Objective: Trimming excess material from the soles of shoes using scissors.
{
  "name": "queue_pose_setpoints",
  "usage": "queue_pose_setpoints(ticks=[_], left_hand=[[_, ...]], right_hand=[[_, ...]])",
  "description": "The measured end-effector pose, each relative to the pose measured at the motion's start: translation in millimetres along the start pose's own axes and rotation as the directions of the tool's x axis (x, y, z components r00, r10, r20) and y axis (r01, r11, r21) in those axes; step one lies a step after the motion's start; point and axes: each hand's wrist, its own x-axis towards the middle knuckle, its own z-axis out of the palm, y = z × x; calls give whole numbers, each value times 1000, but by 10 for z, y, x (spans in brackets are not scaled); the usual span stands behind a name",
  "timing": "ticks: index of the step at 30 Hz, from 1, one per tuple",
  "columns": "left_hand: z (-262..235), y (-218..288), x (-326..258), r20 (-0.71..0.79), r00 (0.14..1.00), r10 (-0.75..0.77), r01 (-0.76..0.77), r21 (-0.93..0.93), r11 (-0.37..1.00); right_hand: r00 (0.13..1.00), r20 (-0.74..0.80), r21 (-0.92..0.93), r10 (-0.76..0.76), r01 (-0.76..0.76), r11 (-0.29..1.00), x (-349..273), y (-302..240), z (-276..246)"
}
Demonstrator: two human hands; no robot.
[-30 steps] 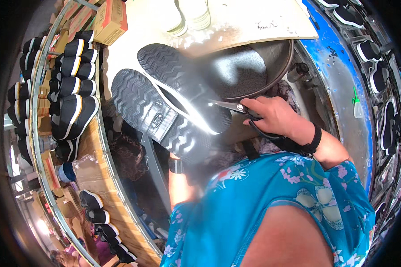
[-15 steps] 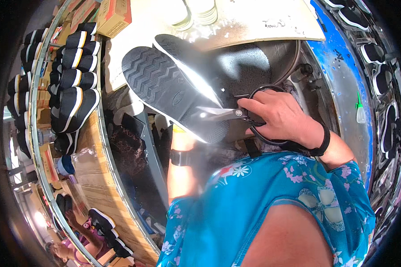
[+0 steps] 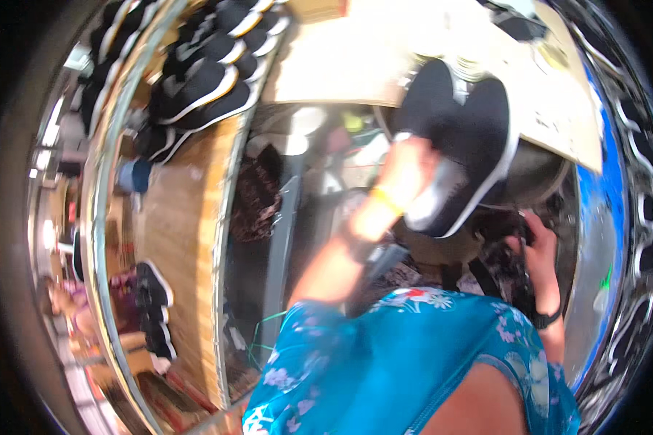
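A pair of black slip-on shoes (image 3: 481, 134) with white sole edges is in my left hand (image 3: 411, 170), which is closed round them; their uppers face up. Motion blurs its fingers. Lower and to the right, my right hand (image 3: 540, 250) hangs near the lap, apart from the shoes, its fingers bent. A dark, blurred shape in its fingers appears to be the black-handled scissors; the blades cannot be made out.
A pale board (image 3: 334, 69) lies ahead, with stacked pale pieces (image 3: 468, 67). Black shoes (image 3: 203, 90) crowd the left shelf (image 3: 189, 217). A blue-edged surface (image 3: 595, 239) and more shoes (image 3: 635, 134) stand at right. Another person (image 3: 69, 301) is at lower left.
The shoes have turned from soles up to uppers up and moved right. My right hand has drawn away from them, down and to the right. The whole view has shifted.
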Motion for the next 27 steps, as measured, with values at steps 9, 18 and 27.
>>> queue_pose_setpoints(ticks=[9,18,27], left_hand=[[24,231,140,365,920,-144,123,81,989],[-429,146,-409,564,824,53,-186,180,966],[-710,14,-543,315,918,240,-311,197,930]], right_hand=[[991,-136,-324,11,-55,945,-63,47,-56],[998,-46,-324,49,-61,944,5,-157,89],[982,-122,-185,144,-165,969,-62,80,-24]])
